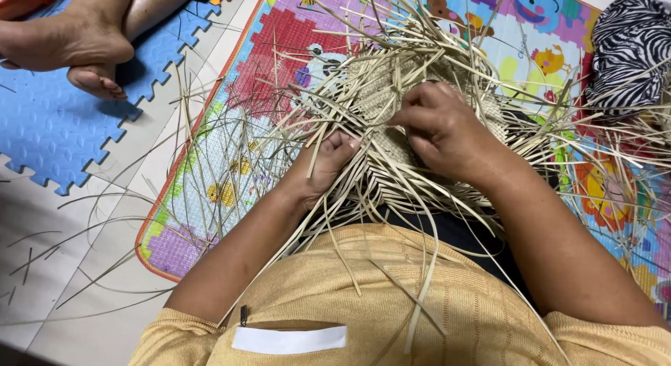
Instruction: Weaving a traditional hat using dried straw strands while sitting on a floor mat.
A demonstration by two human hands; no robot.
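A half-woven piece of pale straw weaving (391,93) lies on my lap, with many loose strips (335,58) fanning out from it in all directions. My left hand (325,163) grips a bundle of strips at the weaving's near left edge, palm turned inward. My right hand (444,128) rests on top of the woven patch, fingertips pinching a strip near its middle. Both forearms come out of a mustard yellow top (363,296).
A colourful cartoon play mat (231,149) lies under the work. Blue foam puzzle tiles (49,121) are at the left, where another person's bare feet (77,44) rest. A zebra-print cloth (629,44) sits top right. Stray strips litter the grey floor (77,268).
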